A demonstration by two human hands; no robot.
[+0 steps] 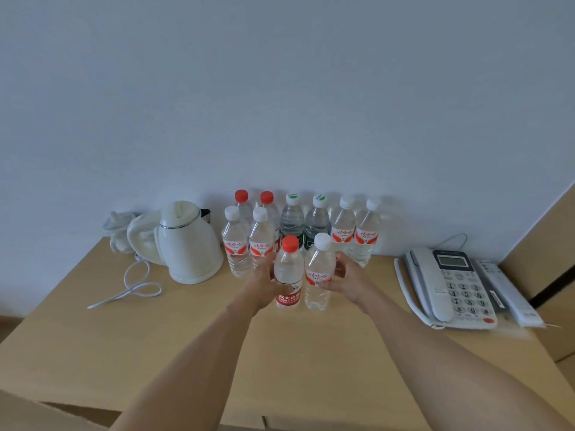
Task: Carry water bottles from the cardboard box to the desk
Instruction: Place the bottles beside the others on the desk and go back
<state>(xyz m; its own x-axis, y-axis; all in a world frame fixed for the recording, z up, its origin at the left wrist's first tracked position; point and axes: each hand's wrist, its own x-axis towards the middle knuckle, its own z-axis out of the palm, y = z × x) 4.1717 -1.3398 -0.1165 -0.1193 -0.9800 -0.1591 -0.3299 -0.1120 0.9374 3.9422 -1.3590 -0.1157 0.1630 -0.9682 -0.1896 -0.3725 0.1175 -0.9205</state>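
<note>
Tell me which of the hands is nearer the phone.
Right. The right hand grips the white-capped bottle, just left of the phone; the left hand, holding the red-capped bottle, is farther left.

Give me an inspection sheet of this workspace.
Surface: wooden desk, against a white wall.
Job's things: eight bottles standing at the wall; red-cap bottle and white-cap bottle upright in front, side by side.
Clutter: kettle, phone, remote.
Hands: left hand grips the red-cap bottle; right hand grips the white-cap bottle.
Cables: kettle cord looped on the desk; phone cord.
Surroundings: cardboard box edge at lower left.
</note>
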